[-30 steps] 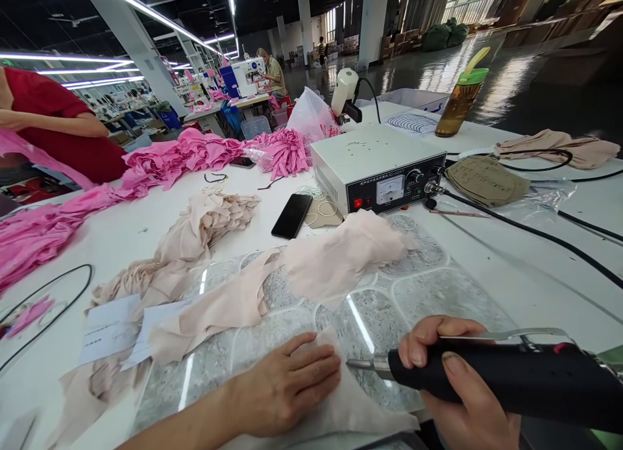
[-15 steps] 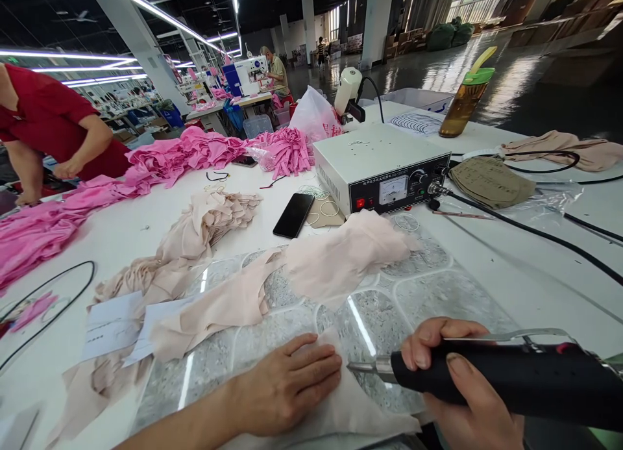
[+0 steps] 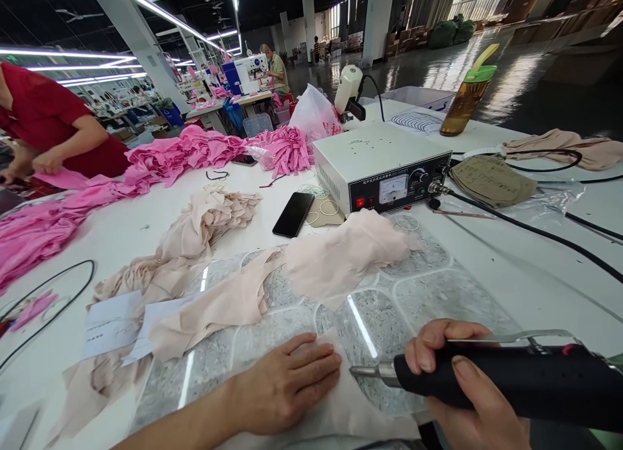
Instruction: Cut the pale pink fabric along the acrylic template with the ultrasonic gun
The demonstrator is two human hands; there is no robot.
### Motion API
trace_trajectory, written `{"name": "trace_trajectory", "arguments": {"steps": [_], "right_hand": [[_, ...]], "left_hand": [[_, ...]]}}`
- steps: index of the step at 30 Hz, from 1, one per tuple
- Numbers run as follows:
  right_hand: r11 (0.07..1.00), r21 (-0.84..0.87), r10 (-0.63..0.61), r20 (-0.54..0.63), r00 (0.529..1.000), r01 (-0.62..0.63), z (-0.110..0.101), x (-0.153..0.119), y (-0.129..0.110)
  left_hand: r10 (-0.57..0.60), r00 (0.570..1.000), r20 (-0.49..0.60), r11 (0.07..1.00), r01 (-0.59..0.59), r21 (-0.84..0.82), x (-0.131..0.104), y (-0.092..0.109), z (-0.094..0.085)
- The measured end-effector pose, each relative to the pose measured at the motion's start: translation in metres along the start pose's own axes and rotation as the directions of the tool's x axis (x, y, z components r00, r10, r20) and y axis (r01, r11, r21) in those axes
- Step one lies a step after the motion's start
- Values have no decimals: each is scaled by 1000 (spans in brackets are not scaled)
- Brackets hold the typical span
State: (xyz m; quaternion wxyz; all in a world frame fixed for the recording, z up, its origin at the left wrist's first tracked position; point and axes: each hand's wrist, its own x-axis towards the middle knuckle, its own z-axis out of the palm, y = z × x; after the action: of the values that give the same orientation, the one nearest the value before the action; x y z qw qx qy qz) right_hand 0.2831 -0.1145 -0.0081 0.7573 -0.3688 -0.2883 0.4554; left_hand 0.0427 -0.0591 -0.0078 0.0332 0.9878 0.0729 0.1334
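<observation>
A brown bottle (image 3: 457,113) with a green lid stands toward the right; a dark-screened phone (image 3: 293,215) lies flat. Pink fabric (image 3: 187,152) is heaped along the left — a co-worker (image 3: 56,112) in red beside it — and a white plastic bag (image 3: 311,115) sits near its far end.

The right edge cuts off the black tool (image 3: 545,380) — its rear.

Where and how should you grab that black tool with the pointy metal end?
Probably around its thick black body, coming from the person's right, behind the metal tip. The body is long and chunky, and the tip points left toward the pale cloth.
</observation>
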Motion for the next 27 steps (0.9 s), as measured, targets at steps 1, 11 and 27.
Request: {"name": "trace_trajectory", "arguments": {"steps": [1, 11, 27], "right_hand": [[1000, 2, 1, -1, 1000, -1, 1, 0, 0], [1000, 4, -25, -38, 999, 25, 7, 2, -3], [999, 3, -49, 7, 999, 49, 6, 1, -1]], "left_hand": [[0, 1000, 5, 1000, 0, 5, 0, 0, 0], [12, 994, 106, 1000, -15, 24, 1, 0, -5], [7, 1000, 30, 1000, -8, 12, 3, -1, -5]]}}
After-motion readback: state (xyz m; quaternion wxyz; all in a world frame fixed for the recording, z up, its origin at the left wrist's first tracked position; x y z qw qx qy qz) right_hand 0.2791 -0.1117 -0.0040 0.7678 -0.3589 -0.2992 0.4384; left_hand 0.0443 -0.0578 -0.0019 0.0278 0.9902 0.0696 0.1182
